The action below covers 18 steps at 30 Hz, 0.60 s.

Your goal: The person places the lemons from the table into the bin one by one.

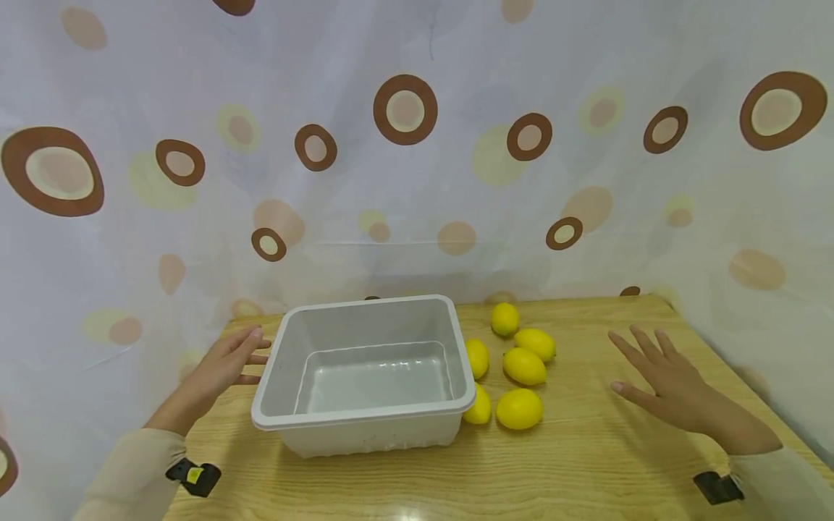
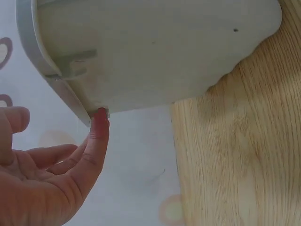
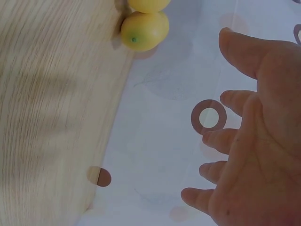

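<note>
A light grey plastic basin (image 1: pixel 365 433) stands on the wooden table, its inside bare. My left hand (image 1: pixel 224 365) is at the basin's left side with fingers extended. In the left wrist view, one fingertip (image 2: pixel 100 117) meets the basin's wall just under the rim. Several yellow lemons (image 1: pixel 519 409) lie to the right of the basin, two partly hidden behind its right edge. My right hand (image 1: pixel 674 387) hovers over the right part of the table with fingers spread, apart from the lemons and holding nothing.
The wooden table (image 1: pixel 586 463) reaches back to a white curtain (image 1: pixel 417 188) with brown and beige circles, which also runs along both sides. Each wrist carries a small black device, such as the left one (image 1: pixel 203 479).
</note>
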### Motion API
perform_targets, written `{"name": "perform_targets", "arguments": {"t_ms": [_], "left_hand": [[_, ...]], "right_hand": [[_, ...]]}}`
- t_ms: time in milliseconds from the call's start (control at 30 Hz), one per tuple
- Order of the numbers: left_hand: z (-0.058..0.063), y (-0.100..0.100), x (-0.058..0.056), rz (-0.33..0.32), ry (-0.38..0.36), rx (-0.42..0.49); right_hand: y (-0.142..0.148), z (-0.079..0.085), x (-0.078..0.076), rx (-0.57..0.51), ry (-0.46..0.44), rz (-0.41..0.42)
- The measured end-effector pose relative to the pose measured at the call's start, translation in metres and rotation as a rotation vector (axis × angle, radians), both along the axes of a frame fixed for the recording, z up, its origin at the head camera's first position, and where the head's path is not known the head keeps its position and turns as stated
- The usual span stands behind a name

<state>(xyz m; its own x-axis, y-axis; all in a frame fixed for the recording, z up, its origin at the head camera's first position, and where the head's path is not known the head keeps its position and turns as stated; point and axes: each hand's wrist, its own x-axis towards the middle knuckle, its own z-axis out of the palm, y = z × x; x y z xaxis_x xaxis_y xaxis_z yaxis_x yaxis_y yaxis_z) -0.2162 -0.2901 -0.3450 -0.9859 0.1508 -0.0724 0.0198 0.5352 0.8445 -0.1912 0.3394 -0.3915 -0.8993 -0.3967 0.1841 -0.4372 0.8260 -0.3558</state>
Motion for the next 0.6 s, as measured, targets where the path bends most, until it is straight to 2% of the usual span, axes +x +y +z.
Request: {"name": "perform_targets", "arguments": {"t_ms": [200,600], "left_hand": [[-0.006,0.009,-0.001,0.005,-0.04,0.002],[-0.011,0.014,-0.001,0.061,-0.036,0.001]], "right_hand": [[0.0,-0.001,0.003,-0.046,-0.051,0.0],[0.002,-0.001,0.002,-0.062,-0.07,-0.001]]}}
